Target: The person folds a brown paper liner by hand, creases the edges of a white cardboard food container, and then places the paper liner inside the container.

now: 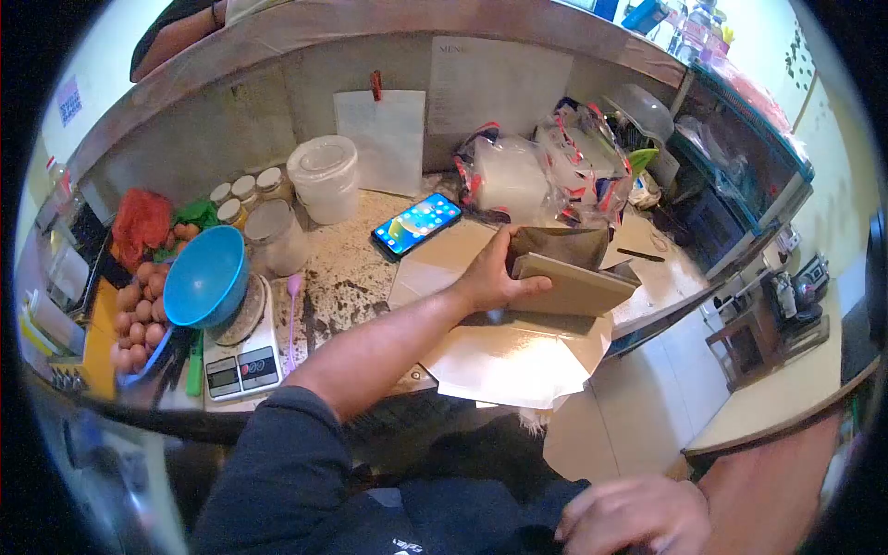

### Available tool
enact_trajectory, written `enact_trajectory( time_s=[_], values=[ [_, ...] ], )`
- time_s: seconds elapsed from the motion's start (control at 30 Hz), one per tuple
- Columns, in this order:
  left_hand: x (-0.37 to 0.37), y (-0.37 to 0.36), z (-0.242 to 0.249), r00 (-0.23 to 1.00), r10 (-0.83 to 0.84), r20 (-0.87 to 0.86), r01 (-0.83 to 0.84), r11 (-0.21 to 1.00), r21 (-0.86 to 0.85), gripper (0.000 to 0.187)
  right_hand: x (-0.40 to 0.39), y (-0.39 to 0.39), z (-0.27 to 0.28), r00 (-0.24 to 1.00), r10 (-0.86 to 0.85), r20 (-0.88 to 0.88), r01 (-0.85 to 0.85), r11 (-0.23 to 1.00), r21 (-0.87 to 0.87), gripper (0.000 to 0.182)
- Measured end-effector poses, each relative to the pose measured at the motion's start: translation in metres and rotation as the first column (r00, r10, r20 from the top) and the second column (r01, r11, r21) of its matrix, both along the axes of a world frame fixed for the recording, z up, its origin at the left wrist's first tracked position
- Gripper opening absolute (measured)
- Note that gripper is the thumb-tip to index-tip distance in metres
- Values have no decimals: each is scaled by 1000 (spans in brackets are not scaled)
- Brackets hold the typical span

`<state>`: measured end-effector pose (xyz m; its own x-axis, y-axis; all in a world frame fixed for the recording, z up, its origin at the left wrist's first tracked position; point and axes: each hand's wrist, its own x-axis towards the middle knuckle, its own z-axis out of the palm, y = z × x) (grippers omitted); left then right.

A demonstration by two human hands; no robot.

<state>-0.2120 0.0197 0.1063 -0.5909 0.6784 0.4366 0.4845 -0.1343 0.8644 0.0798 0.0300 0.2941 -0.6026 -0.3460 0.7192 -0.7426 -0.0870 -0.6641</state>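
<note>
My left hand (504,277) grips the left end of a partly folded brown cardboard box (583,285), its thumb over the near panel and its other fingers behind. The box stands on flat cardboard sheets (518,356) that reach past the table's front edge. Close to my body at the lower right, my right hand (638,516) is blurred with its fingers curled; whether it holds anything is hidden. A phone (416,225) with a lit screen lies beyond my left forearm.
A blue bowl (205,277) sits on a kitchen scale (242,370), beside eggs (139,319). Jars, a white tub (324,178) and plastic-wrapped packs (509,176) line the back. A black pen (640,255) lies right of the box. Another person's arm (180,37) shows at the top left.
</note>
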Motion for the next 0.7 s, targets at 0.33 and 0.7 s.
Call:
enact_trajectory(
  time_s=[0.33, 0.7],
  values=[
    [-9, 7, -12, 995, -102, 13, 101, 993, 54, 103, 12, 0, -1, 996, -71, 59, 67, 996, 56, 35],
    [-21, 13, -28, 989, -92, -119, 110, 982, 154, 123, -43, 177, -117, 395, -778, 488, 871, 487, 71, 118]
  ],
)
